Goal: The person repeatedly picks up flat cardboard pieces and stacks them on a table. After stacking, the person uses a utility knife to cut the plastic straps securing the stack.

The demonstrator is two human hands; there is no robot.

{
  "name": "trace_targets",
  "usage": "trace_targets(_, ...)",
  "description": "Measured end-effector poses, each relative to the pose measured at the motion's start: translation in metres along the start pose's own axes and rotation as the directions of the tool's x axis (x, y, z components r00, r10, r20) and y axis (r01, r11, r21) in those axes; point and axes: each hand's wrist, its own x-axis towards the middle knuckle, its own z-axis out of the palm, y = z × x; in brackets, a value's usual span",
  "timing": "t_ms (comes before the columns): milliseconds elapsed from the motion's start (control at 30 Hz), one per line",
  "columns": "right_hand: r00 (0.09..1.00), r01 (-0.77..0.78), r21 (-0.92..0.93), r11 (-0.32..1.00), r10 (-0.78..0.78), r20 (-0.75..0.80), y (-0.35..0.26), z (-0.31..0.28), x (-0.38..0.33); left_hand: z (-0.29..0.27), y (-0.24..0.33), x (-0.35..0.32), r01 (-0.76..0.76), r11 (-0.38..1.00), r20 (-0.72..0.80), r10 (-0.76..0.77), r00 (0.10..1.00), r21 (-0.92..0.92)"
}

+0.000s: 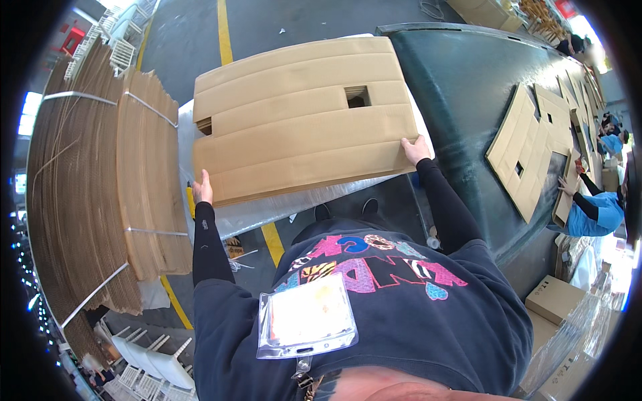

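The cardboard stack (301,123) lies at 12 o'clock; my right hand (416,150) grips its 4-o'clock edge, my left (202,188) touches its 8-o'clock corner, grip unclear. I judge it stiff, heavyish, slide-prone: best held under both ends.

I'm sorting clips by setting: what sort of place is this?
Probably a warehouse or packing workshop: strapped cardboard stacks stand at left, yellow lines mark the floor, and another person handles a cardboard piece at a table.
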Motion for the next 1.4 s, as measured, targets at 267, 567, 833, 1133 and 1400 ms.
trace_targets(267,0.992,-0.118,0.166,0.979,0.122,-0.013,0.011,-0.008,-0.010,-0.019,0.003,0.002,0.098,0.995,0.125,-0.098,0.987,0.001)
trace_targets(567,0.999,0.040,-0.008,0.999,-0.040,-0.015,0.033,-0.072,-0.020,-0.086,0.002,-0.055,0.011,0.973,0.034,-0.020,0.999,0.231)
trace_targets(833,0.999,0.049,-0.115,0.992,-0.048,0.008,0.044,-0.080,-0.018,-0.057,0.063,-0.177,-0.956,0.182,0.330,0.910,0.252,0.228)
trace_targets(1133,0.587,0.655,-0.634,0.412,-0.805,0.084,-0.029,-0.050,-0.149,-0.011,0.039,-0.166,-0.929,0.116,0.185,0.964,0.190,0.352)
trace_targets(1400,0.525,0.777,-0.505,0.375,-0.829,0.193,-0.022,-0.009,-0.142,-0.010,0.035,-0.166,-0.931,0.110,0.146,0.975,0.170,0.347)
